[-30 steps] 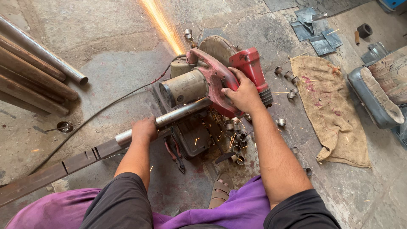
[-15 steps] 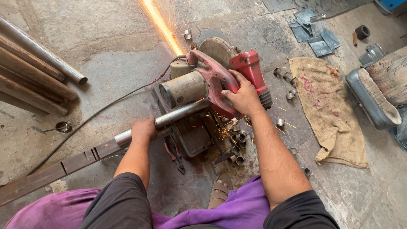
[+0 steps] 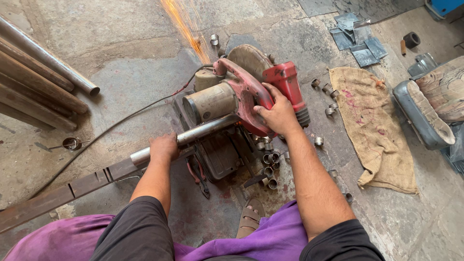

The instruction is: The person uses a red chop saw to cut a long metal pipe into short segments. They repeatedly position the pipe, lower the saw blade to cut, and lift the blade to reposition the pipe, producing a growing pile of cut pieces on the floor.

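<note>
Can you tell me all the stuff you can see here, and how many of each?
chop saw: one, red and grey, middle of the floor, throwing sparks
sparks: a stream, orange, top middle
metal tube: one, silver, lying in the saw
flat steel bar: one, rusty brown, lower left
long pipes: several, grey and rusty, upper left
cut rings: many, silver, scattered around the saw
pliers: one, red handles, under the saw
sack cloth: one, tan, right
metal sheet scraps: a few, grey, top right
left hand: on the tube
right hand: gripping the saw handle
</note>
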